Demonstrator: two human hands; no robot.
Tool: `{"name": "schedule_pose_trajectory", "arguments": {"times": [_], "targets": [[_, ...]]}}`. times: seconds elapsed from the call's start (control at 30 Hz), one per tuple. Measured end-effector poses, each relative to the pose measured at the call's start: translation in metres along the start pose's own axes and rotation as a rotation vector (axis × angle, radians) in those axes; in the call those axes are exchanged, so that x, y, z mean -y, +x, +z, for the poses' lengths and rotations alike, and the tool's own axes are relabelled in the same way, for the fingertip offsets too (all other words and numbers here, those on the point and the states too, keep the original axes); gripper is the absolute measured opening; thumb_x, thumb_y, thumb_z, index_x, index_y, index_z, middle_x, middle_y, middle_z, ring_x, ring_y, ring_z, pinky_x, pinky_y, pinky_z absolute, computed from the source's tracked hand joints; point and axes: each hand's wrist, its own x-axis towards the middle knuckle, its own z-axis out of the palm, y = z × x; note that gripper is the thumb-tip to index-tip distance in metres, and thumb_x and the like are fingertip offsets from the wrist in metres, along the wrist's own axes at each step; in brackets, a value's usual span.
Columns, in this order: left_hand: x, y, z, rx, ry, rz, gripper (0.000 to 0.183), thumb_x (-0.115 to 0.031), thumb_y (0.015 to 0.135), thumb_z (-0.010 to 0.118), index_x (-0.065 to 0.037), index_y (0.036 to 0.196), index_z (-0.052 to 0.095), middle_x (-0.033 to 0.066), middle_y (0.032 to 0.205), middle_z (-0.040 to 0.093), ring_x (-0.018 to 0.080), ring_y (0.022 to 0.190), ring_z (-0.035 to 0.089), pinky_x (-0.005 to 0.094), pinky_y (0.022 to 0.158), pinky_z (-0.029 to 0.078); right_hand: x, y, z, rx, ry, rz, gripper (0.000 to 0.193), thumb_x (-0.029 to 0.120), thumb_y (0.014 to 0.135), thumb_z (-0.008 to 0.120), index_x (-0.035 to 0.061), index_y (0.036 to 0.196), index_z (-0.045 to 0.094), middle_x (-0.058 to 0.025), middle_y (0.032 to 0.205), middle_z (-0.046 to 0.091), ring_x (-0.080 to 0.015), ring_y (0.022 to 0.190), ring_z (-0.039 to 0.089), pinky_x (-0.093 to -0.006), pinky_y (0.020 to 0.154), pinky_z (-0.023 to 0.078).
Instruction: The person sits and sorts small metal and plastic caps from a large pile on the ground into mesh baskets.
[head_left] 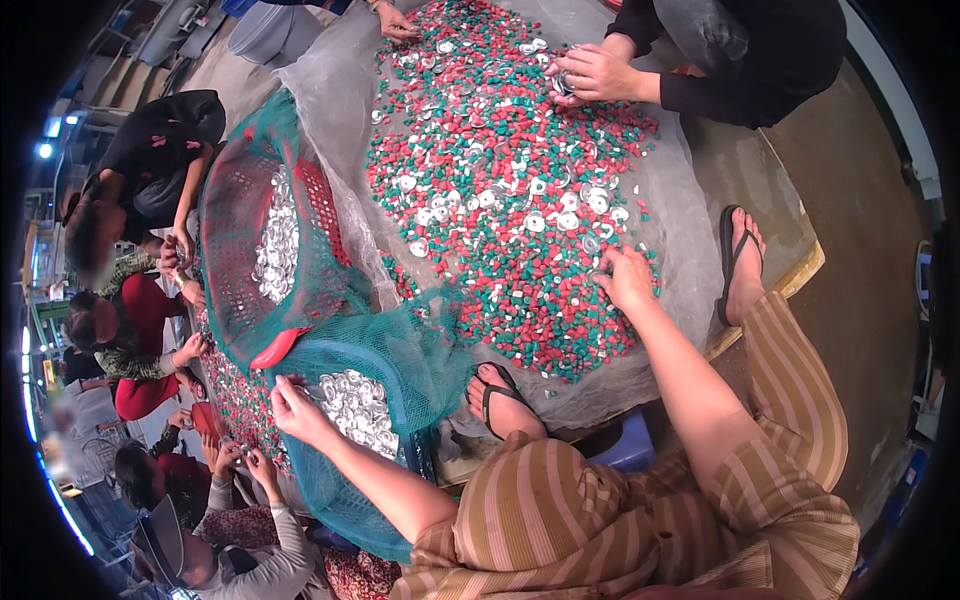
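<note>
A broad pile of small red and green pieces (560, 320) lies before me on a translucent plastic sheet (690, 250), with white and silvery ring-like discs (567, 200) scattered through it. My right hand (627, 280) touches the pile's right side, fingers bent down, their tips partly hidden. To the left, my left hand (298, 410) is at the rim of a basket lined with green netting (400, 350), fingers pressed together; what they hold, if anything, is too small to see. Many silvery discs (360, 410) lie inside that basket, beside the hand.
A red basket under green netting (325, 200) stands beyond, holding more silvery discs (277, 240). A co-worker's hands (590, 75) hold discs at the far right; another hand (397, 22) reaches in at the top. Several people sit left around more pieces. A grey bucket (270, 35) stands far left.
</note>
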Motion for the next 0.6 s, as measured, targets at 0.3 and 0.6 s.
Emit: {"name": "schedule_pose_trajectory", "arguments": {"times": [0.3, 0.6], "targets": [[-0.073, -0.093, 0.188, 0.804, 0.148, 0.624, 0.026, -0.014, 0.073, 0.061, -0.003, 0.096, 0.060, 0.0149, 0.100, 0.058, 0.0278, 0.096, 0.054, 0.0349, 0.085, 0.041, -0.052, 0.057, 0.015, -0.099, 0.671, 0.362, 0.011, -0.001, 0.067, 0.054, 0.0040, 0.068, 0.044, -0.0049, 0.062, 0.054, -0.0155, 0.062, 0.055, -0.0285, 0.057, 0.043], [-0.032, -0.163, 0.311, 1.174, 0.626, 1.171, 0.047, -0.016, 0.064, 0.062, -0.019, 0.110, 0.051, 0.0169, 0.114, 0.046, 0.0381, 0.093, 0.047, 0.0414, 0.085, 0.041, -0.005, 0.046, -0.001, 0.020, 0.143, 0.124, 0.051, -0.006, 0.069, 0.045, 0.0106, 0.116, 0.049, -0.0194, 0.115, 0.042, -0.0374, 0.105, 0.045, -0.0399, 0.092, 0.036]]}}
